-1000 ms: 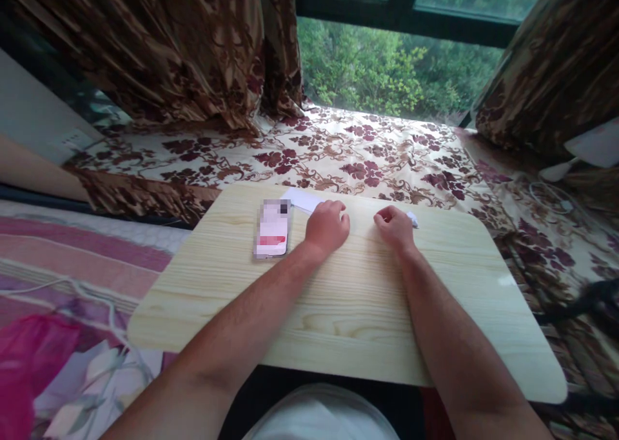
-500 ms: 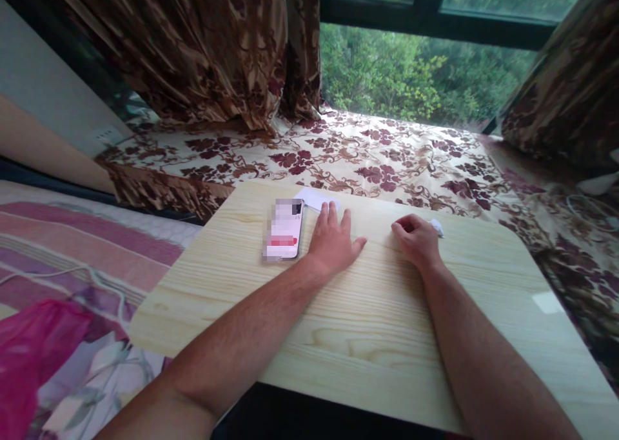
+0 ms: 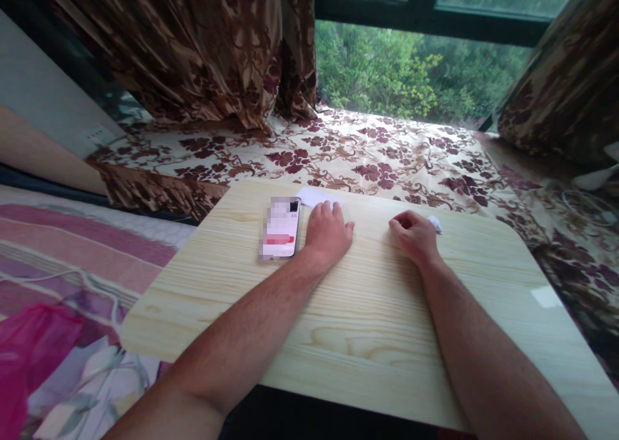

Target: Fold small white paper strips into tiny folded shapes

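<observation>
My left hand (image 3: 329, 233) rests on the pale wooden table (image 3: 367, 324) with its fingers curled under, and nothing shows in them. It lies just right of a phone (image 3: 280, 228) with a lit screen. A flat white paper (image 3: 320, 196) lies just beyond its knuckles at the table's far edge. My right hand (image 3: 413, 235) lies further right, closed in a loose fist. A small crumpled white scrap (image 3: 436, 223) pokes out from its far side.
Beyond the table, a flowered cloth (image 3: 387, 156) covers a window ledge, with brown patterned curtains (image 3: 203, 46) on both sides. A striped pink bedcover (image 3: 72, 259) and a pink bag (image 3: 29, 350) lie to the left. White cables (image 3: 585, 204) sit at far right.
My left hand went from a fist to fingers spread flat half a second ago, and has curled shut again. My right hand has stayed closed in place. The view shifted slightly.
</observation>
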